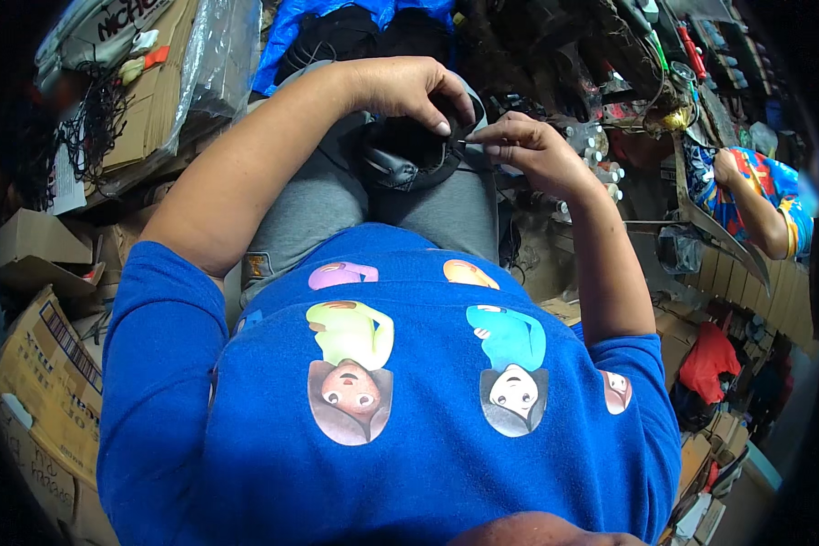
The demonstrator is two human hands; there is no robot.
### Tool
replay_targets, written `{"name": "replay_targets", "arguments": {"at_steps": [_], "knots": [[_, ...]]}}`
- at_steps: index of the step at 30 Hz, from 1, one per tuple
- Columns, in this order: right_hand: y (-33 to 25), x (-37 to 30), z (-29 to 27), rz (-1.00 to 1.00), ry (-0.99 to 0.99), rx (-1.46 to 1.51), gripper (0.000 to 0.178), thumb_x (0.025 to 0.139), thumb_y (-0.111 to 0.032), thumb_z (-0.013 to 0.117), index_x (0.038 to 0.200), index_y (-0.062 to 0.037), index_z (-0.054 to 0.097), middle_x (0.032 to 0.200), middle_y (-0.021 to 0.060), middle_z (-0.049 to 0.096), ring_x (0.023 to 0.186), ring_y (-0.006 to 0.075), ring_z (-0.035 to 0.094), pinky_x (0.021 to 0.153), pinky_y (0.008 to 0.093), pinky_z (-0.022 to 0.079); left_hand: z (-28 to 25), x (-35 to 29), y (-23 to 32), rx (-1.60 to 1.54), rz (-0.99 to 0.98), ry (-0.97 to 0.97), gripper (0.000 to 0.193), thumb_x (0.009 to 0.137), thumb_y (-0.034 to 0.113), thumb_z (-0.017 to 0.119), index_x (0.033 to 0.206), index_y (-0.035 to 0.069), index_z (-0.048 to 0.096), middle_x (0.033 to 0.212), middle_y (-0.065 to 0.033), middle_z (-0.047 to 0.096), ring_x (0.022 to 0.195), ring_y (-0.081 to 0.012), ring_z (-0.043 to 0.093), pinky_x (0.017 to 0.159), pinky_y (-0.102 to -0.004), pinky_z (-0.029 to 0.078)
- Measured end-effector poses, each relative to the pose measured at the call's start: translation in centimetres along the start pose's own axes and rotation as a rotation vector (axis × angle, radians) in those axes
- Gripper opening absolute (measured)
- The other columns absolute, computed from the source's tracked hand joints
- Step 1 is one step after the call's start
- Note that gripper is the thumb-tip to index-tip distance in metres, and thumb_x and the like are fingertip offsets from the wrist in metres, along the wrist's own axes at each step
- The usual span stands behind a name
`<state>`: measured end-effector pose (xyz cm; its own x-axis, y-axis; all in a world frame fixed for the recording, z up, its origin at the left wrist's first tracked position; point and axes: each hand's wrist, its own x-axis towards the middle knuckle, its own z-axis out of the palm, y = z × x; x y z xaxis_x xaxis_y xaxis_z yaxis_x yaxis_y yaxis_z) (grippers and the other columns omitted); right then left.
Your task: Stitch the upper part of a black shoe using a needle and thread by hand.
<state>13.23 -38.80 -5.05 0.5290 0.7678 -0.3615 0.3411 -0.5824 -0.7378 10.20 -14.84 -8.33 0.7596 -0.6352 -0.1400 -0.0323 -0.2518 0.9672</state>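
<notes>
On my lap, between my grey-trousered thighs, rests a black hollow piece (pixel 387 168) with a shiny leathery patch and a dark opening; its exact kind I cannot make out. My left hand (pixel 423 94) reaches over its far side, thumb and fingers closed on the rim. At the right side of the same rim is my right hand (pixel 530 148), with thumb and forefinger pinched on a thin needle-like tool (pixel 469 141). The tool's tip points left, toward the rim and the left fingertips. A light thread-like line shows near the rim.
Cardboard boxes (pixel 50 369) and tangled black cords (pixel 86 136) crowd the left side. Small bottles (pixel 601 155) stand in rows close to my right hand. Another person in a colourful shirt (pixel 769 182) is at the right, near a red cloth (pixel 708 362). A blue sheet (pixel 278 41) lies ahead.
</notes>
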Motion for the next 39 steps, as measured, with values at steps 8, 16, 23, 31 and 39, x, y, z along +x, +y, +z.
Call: {"name": "replay_targets", "arguments": {"at_steps": [8,16,23,31,39], "knots": [[3.6,1.7,0.7,-0.094,-0.124,0.434,0.023,0.083,-0.004,0.062,0.105,-0.0057,0.069,0.100,0.0040,0.063,0.099,0.0149,0.056,0.090,0.0277,0.042,0.2,0.1,-0.9,-0.011,0.066,-0.003,0.033,0.076,-0.001,0.064,0.109,-0.002,0.063,0.103,-0.0100,0.067,0.098,-0.0177,0.062,0.092,-0.0312,0.046],[-0.7,-0.9,3.4,-0.129,0.266,0.104,0.023,0.078,-0.001,0.068,0.099,-0.0084,0.069,0.084,0.0027,0.056,0.077,0.0118,0.057,0.070,0.0258,0.046,4.3,-4.5,1.5,0.466,0.016,0.722,0.029,0.070,0.023,0.076,0.089,0.005,0.064,0.089,-0.0124,0.057,0.086,-0.0306,0.058,0.074,-0.0370,0.047],[-2.8,-2.5,4.8,-0.098,0.369,-0.144,0.029,0.075,0.000,0.065,0.102,-0.0117,0.069,0.081,0.0104,0.054,0.075,0.0258,0.058,0.068,0.0327,0.047,1.2,-8.1,1.6,0.330,-0.269,0.473,0.021,0.081,0.021,0.064,0.090,0.002,0.063,0.077,-0.0105,0.063,0.074,-0.0204,0.061,0.070,-0.0335,0.046],[-2.6,-3.2,8.0,-0.231,0.544,-0.522,0.040,0.073,-0.002,0.063,0.112,-0.0118,0.064,0.082,0.0081,0.055,0.081,0.0257,0.056,0.083,0.0381,0.039,2.5,-10.6,1.0,0.711,0.075,0.679,0.053,0.069,-0.016,0.040,0.111,0.007,0.063,0.092,-0.0133,0.053,0.088,-0.0266,0.057,0.080,-0.0337,0.046],[-2.3,-3.3,6.3,-0.177,0.441,-0.417,0.041,0.075,0.000,0.062,0.114,-0.0147,0.065,0.081,0.0058,0.051,0.078,0.0206,0.054,0.078,0.0318,0.042,6.9,-7.1,0.8,0.876,0.032,0.815,0.014,0.074,0.002,0.066,0.087,0.006,0.069,0.076,-0.0078,0.056,0.079,-0.0253,0.057,0.070,-0.0317,0.045]]}}
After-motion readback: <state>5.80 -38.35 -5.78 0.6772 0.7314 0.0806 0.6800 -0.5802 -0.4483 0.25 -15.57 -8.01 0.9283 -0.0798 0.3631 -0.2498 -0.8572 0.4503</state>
